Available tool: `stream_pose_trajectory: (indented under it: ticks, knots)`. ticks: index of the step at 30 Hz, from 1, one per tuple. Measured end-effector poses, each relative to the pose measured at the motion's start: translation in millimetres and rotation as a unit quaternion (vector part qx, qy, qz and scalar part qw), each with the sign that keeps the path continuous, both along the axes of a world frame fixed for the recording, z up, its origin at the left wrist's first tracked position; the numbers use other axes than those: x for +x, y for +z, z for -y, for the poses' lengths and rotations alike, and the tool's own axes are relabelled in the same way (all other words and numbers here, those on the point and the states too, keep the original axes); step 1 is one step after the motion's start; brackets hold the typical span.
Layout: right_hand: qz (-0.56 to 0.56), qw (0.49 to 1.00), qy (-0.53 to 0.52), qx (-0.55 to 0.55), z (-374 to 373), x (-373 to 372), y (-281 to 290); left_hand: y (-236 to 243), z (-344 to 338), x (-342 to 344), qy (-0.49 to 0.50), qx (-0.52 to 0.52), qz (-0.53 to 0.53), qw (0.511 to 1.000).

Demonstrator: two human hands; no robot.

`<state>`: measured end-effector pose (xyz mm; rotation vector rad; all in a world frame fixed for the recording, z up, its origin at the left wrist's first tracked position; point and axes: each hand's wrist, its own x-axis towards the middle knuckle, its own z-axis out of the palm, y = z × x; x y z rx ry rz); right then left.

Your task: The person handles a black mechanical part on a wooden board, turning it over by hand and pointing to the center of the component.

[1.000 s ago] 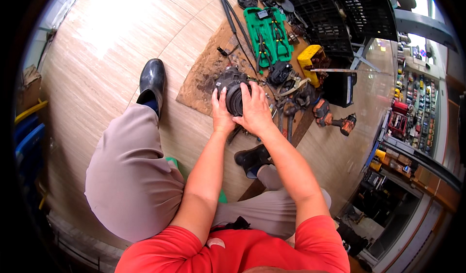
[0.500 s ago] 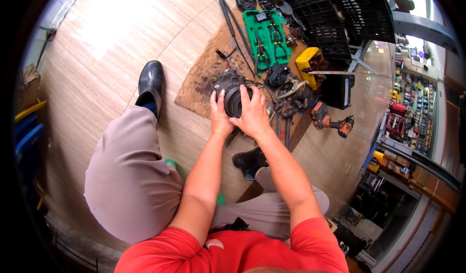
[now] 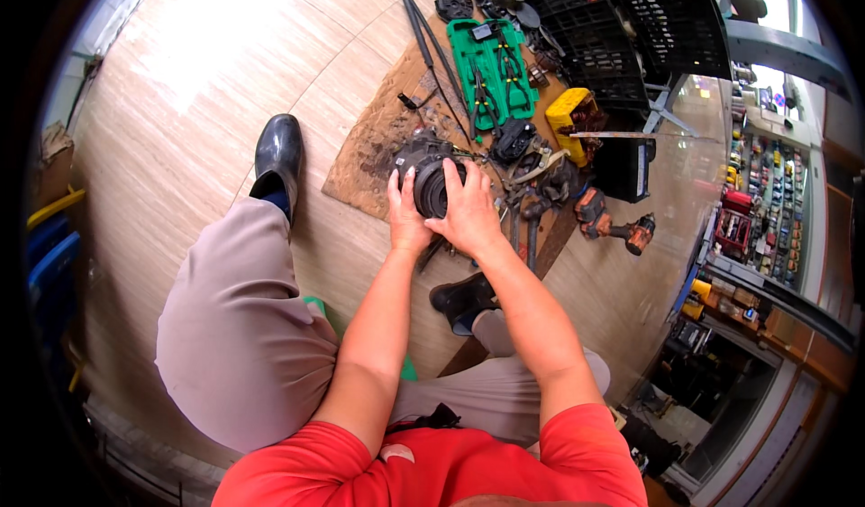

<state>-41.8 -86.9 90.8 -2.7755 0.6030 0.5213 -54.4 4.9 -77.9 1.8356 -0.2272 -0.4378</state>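
A black round machine part [image 3: 427,176] rests on a stained sheet of brown cardboard [image 3: 369,151] on the floor. My left hand [image 3: 405,216] grips its near left side, fingers spread up over the rim. My right hand [image 3: 468,212] covers its right side, fingers curled over the top edge. Both hands hide most of the part's near half. I sit low, knees apart, with the part between my feet.
A green tool tray [image 3: 491,70] with pliers lies beyond the part. Long dark rods [image 3: 431,34], a yellow case [image 3: 577,115], loose black parts [image 3: 518,142], a cordless drill [image 3: 613,228] and black crates [image 3: 631,30] crowd the far right. My black shoes [image 3: 277,156] flank the cardboard.
Both hands have shifted slightly on the black part, the right hand's fingers moving further over its top. The part stays in the same spot on the cardboard.
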Motion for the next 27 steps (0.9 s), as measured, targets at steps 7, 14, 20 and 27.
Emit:
stream_pose_trajectory:
  ticks: [7, 14, 20, 27]
  knots:
    - [0.018, 1.0, 0.0, -0.01, -3.7, -3.7, -2.0, -2.0, -2.0, -1.1, 0.004, 0.004, 0.022, 1.0]
    - [0.023, 1.0, -0.003, -0.002, -2.8, -3.8, -2.9, -5.1, -0.9, -0.2, 0.008, 0.003, 0.02, 1.0]
    - [0.03, 0.999, 0.001, -0.011, -3.2, -6.4, -3.6, -1.8, -1.1, -0.7, 0.01, -0.003, 0.007, 1.0]
    - [0.032, 0.999, 0.004, -0.014, -2.7, -5.7, -4.8, 9.3, -2.0, 0.9, 0.022, -0.008, -0.009, 1.0]
